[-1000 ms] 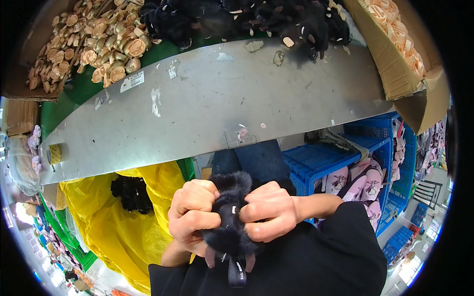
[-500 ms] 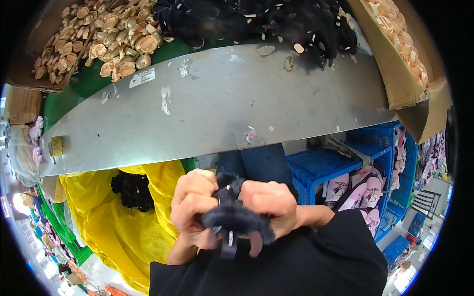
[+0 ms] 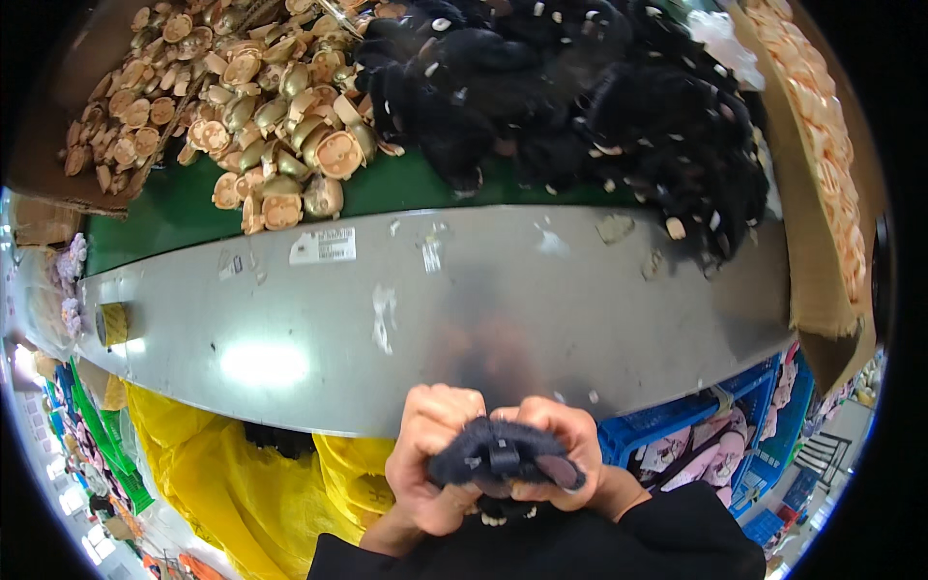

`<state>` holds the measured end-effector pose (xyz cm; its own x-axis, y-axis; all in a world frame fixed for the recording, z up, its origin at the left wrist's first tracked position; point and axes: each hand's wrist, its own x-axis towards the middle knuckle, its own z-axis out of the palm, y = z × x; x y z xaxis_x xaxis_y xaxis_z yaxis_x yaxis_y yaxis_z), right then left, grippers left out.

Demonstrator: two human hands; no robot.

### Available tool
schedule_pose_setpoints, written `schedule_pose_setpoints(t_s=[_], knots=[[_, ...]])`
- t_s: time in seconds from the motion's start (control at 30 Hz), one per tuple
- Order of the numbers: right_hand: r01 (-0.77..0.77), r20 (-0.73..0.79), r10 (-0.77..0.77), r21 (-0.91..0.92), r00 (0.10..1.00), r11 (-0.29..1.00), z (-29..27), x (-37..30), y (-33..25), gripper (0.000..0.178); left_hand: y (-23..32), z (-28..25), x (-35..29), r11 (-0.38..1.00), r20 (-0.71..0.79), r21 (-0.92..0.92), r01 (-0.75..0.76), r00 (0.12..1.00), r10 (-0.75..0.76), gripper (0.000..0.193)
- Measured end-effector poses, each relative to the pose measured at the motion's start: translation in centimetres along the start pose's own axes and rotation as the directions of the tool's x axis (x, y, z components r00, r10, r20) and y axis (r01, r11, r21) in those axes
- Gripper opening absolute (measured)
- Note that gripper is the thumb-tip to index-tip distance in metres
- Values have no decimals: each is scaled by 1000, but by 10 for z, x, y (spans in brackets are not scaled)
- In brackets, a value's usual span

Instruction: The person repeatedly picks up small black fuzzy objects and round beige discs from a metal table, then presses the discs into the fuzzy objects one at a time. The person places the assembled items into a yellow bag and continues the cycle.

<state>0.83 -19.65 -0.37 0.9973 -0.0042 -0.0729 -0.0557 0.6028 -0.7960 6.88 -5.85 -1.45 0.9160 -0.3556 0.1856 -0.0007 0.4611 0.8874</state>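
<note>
Fingers (image 3: 553, 418) of both hands are clamping a black plush piece (image 3: 474, 440): the left hand (image 3: 425, 459) is gripping its left side, and the right hand (image 3: 572, 440) is gripping its right side, beside an ear (image 3: 559, 472) with a brownish-pink lining. From where I am standing, the person is holding the piece close to the near edge of the metal table (image 3: 541, 309). Beyond this, a green surface (image 3: 387, 188) is supporting a heap of gold and peach-coloured parts (image 3: 280, 116) at left and a pile of black plush pieces (image 3: 541, 92) beside it. A yellow bag (image 3: 242, 493) is hanging open below the table at left; a blue crate (image 3: 626, 432) is holding pink pieces (image 3: 710, 445) at right.
</note>
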Motion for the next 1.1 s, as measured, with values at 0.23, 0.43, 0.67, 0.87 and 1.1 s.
schedule_pose_setpoints(t_s=[0.23,0.43,0.67,0.87,1.1], knots=[[31,66,-37,79,997,996,-16,40,16,21,-17,-27,14,997,-24,-29,68,997,-68,21],[-73,120,111,-288,987,955,-5,36,0,43,18,-42,10,956,20,127,265,963,-270,37],[357,288,-275,-289,917,888,28,5,8,36,51,-24,-25,985,43,172,18,999,-26,30],[638,381,-515,-385,768,666,53,-27,-2,21,59,-15,-59,939,114,190,-285,957,267,25],[807,566,-578,-456,588,375,56,-43,-10,17,82,-14,-89,791,214,508,-342,939,268,39]])
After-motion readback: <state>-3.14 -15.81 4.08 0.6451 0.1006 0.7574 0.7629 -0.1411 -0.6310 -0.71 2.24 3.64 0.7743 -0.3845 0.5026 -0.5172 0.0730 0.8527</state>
